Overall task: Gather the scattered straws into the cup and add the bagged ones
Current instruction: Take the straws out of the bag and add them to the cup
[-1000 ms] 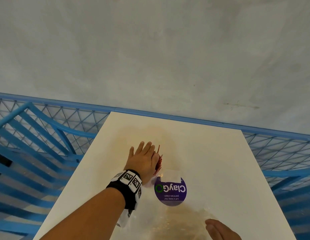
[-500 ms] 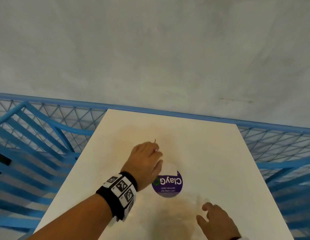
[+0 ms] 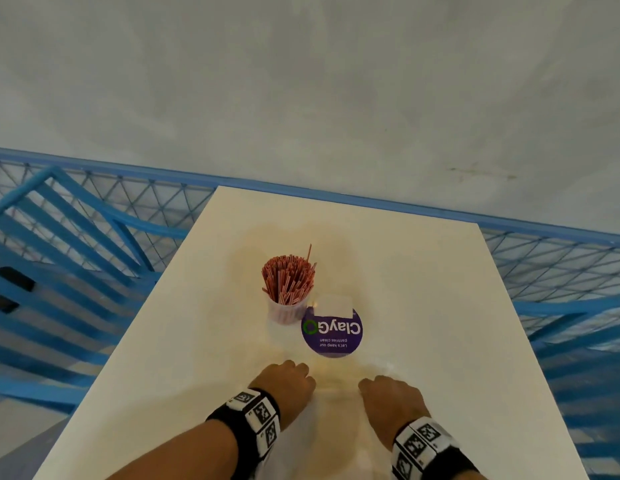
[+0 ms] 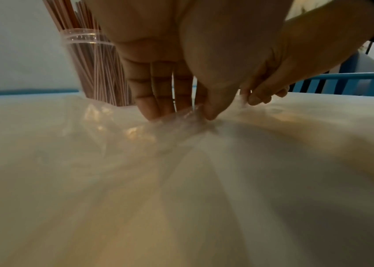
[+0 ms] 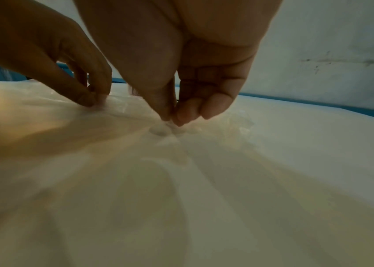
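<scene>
A clear plastic cup (image 3: 287, 311) packed with red-and-white striped straws (image 3: 289, 280) stands upright mid-table; one straw sticks up higher than the rest. The cup (image 4: 94, 72) also shows behind the fingers in the left wrist view. A clear empty plastic bag (image 3: 336, 379) lies flat on the table nearer to me. My left hand (image 3: 289, 379) pinches the bag's edge (image 4: 181, 117) between thumb and fingers. Beside it, my right hand (image 3: 388, 393) pinches the same bag (image 5: 170, 130) with thumb and fingertips. No loose straws are visible on the table.
A round purple ClayGo sticker (image 3: 332, 330) with a white patch marks the white table (image 3: 440, 306) just right of the cup. Blue chairs (image 3: 59, 254) with mesh stand left and right of the table. A grey wall (image 3: 336, 81) rises behind.
My left hand left the cup and drew back toward me onto the bag. The right hand moved in from the bottom edge and pinched the bag. The cup of straws now stands uncovered.
</scene>
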Tool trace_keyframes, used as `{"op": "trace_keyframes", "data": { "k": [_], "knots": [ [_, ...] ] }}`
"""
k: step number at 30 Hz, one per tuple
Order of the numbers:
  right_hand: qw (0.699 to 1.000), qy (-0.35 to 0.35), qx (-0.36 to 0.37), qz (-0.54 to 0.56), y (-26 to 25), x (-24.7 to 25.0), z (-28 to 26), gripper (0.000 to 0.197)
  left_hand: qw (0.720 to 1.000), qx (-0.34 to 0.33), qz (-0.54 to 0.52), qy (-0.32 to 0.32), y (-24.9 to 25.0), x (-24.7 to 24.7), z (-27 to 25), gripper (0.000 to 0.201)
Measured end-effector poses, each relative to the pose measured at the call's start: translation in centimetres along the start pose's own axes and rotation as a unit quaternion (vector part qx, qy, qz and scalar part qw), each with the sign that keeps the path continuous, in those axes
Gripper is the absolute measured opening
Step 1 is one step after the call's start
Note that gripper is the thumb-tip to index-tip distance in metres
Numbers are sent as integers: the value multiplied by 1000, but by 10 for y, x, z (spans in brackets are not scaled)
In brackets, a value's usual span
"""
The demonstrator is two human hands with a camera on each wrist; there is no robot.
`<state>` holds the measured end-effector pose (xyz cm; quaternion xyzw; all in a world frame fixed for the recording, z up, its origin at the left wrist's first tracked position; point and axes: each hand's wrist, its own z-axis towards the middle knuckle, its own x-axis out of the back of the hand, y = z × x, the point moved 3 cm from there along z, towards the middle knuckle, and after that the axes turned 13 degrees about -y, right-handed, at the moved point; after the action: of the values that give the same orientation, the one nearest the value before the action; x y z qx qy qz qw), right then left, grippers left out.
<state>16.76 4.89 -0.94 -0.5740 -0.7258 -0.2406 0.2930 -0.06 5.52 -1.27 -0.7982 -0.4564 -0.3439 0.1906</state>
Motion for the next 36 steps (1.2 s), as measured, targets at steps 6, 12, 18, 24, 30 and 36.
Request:
{"op": "trace_keyframes", "data": {
  "k": [6, 12, 18, 24, 30, 36],
  "knots": [
    [997, 61, 26, 47, -20, 12, 3, 24, 1000, 3, -2, 7, -11, -13, -28, 28],
    [984, 84, 159, -4, -92, 37, 20, 27, 999, 21, -23, 34, -39, -59, -78, 36],
    [962, 87, 255, -31, -163, 75, 34, 35, 984, 115, -97, 93, -72, -80, -113, 34],
    [969, 42, 230, -78, -194, 83, 66, 38, 973, 148, -108, 142, -92, -83, -110, 33],
    [976, 81, 188, -78, -196, 66, 65, 42, 974, 142, -126, 120, -93, -106, -89, 62],
    [969, 17, 204, -136, -203, 48, 74, 41, 979, 119, -101, 131, -100, -112, -83, 33]
  ]
}}
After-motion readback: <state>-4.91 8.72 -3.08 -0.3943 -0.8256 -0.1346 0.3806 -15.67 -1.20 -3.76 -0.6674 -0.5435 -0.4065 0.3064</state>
